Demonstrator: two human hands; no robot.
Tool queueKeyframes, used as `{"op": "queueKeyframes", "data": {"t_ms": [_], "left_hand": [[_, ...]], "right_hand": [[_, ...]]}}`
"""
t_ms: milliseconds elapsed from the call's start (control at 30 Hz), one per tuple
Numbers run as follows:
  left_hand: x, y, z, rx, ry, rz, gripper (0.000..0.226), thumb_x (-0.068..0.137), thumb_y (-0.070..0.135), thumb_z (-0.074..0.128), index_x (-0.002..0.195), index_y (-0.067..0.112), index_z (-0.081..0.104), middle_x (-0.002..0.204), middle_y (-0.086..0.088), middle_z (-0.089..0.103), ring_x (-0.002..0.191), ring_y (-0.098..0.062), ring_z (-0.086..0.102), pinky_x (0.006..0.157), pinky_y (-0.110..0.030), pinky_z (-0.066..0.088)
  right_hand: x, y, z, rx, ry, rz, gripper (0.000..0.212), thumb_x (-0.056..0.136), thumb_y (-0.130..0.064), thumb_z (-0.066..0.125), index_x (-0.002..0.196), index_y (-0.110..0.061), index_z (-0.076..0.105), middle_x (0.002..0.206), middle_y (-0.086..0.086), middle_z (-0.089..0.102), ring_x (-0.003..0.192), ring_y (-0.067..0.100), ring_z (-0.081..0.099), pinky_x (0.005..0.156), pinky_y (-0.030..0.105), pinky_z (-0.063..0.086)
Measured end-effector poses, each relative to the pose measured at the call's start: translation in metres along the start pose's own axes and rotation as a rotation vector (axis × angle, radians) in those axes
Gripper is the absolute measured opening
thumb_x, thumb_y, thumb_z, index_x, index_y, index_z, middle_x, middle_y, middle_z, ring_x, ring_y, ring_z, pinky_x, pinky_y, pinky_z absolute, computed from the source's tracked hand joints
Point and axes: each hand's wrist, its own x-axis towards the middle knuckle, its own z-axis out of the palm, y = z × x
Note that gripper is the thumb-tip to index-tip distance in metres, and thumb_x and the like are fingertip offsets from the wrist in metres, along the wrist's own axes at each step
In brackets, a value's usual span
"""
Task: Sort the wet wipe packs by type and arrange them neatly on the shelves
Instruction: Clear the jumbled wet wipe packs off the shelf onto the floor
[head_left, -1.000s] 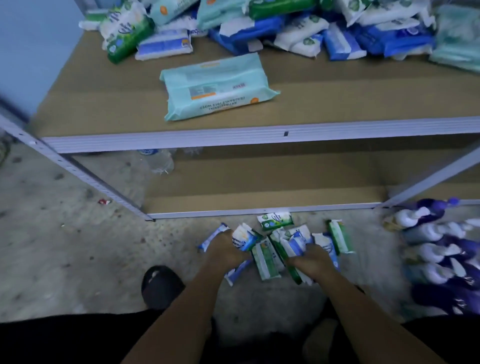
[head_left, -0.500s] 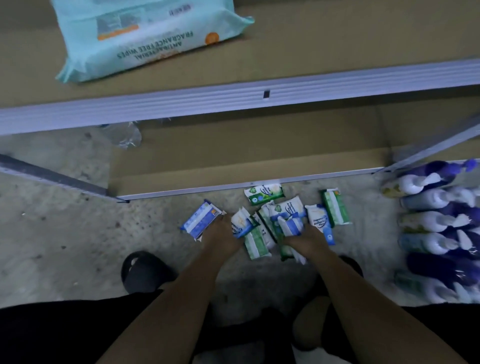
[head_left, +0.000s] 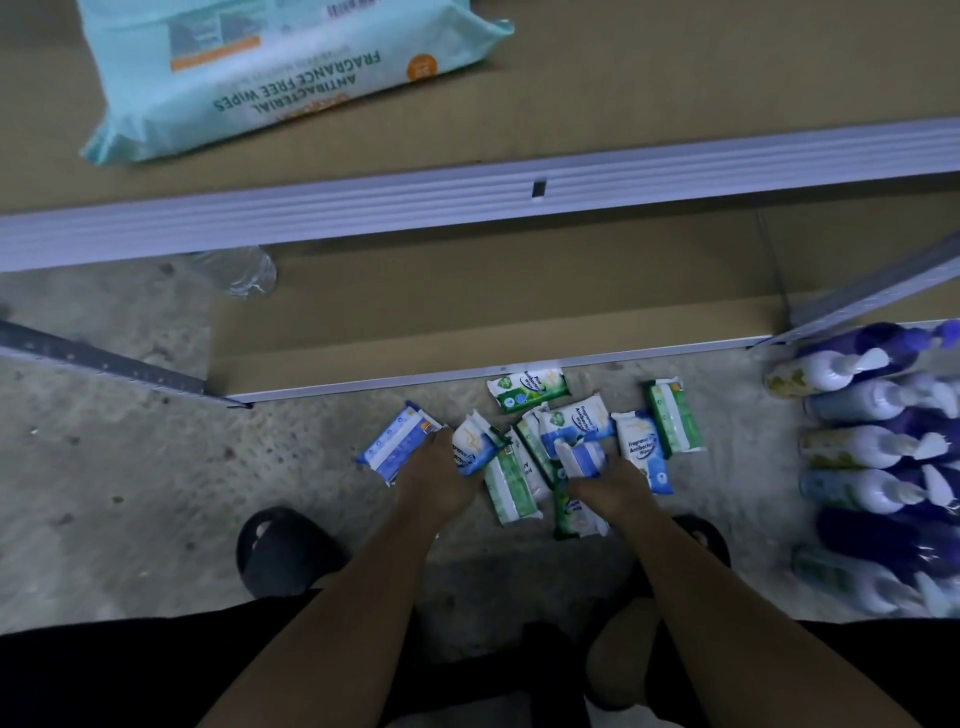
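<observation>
Floor (head_left: 130, 467) by shelf (head_left: 467, 332): left hand (head_left: 436, 480) fingers clamped on striped pack (head_left: 395, 449), right hand (head_left: 613, 486) fingers clamped on blue pack (head_left: 584, 460). Gather same kinds together, green packs (head_left: 527, 387) apart.

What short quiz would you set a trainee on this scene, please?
1. True or false: the large pale-teal wipes pack lies on the grey concrete floor.
2. What lies right of the small blue and green wipe packs? A) purple and white spray bottles B) towels C) boxes
3. Fill in: the left hand and right hand reach into packs lying on the ____.
Key: 1 false, on the brown cardboard-lined shelf; 2 A; 3 floor.
</observation>
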Motion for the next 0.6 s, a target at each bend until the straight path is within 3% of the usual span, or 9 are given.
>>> {"op": "queueKeyframes", "data": {"t_ms": [200, 367, 500, 600], "left_hand": [[0.005, -0.004, -0.004, -0.033, 0.069, -0.008, 0.052, 0.079, 0.036, 0.073, 0.124, 0.018, 0.055, 0.115, -0.004, 0.056, 0.107, -0.028, 0.057, 0.084, -0.045, 0.052], [0.011, -0.010, -0.010, -0.020, 0.156, -0.061, 0.081, 0.079, 0.030, 0.077, 0.146, 0.008, 0.037, 0.133, -0.016, 0.047, 0.120, -0.034, 0.051, 0.089, -0.043, 0.048], [0.013, -0.015, -0.013, -0.024, 0.150, -0.069, 0.088, 0.087, 0.024, 0.071, 0.157, 0.016, 0.018, 0.145, -0.017, 0.036, 0.123, -0.037, 0.051, 0.088, -0.047, 0.053], [0.016, -0.020, -0.011, 0.067, 0.086, -0.067, 0.077, 0.090, 0.027, 0.064, 0.156, 0.023, 0.025, 0.154, -0.014, 0.030, 0.132, -0.037, 0.044, 0.097, -0.050, 0.049]], "right_hand": [[0.001, -0.003, 0.002, 0.018, 0.015, -0.034, 0.030, 0.076, -0.030, 0.080, 0.095, -0.014, 0.062, 0.079, -0.004, 0.059, 0.069, 0.010, 0.055, 0.065, 0.030, 0.050], [0.002, -0.005, 0.003, 0.040, 0.025, -0.040, 0.023, 0.077, -0.028, 0.077, 0.090, -0.015, 0.063, 0.079, -0.001, 0.063, 0.069, 0.012, 0.058, 0.055, 0.023, 0.045], [0.006, -0.009, 0.004, 0.024, 0.084, -0.087, 0.021, 0.078, -0.031, 0.075, 0.088, -0.018, 0.062, 0.080, 0.002, 0.066, 0.071, 0.016, 0.061, 0.059, 0.026, 0.045], [0.009, -0.013, 0.005, 0.048, 0.113, -0.094, 0.026, 0.078, -0.034, 0.077, 0.091, -0.017, 0.062, 0.083, 0.001, 0.067, 0.075, 0.017, 0.063, 0.066, 0.029, 0.047]]}}
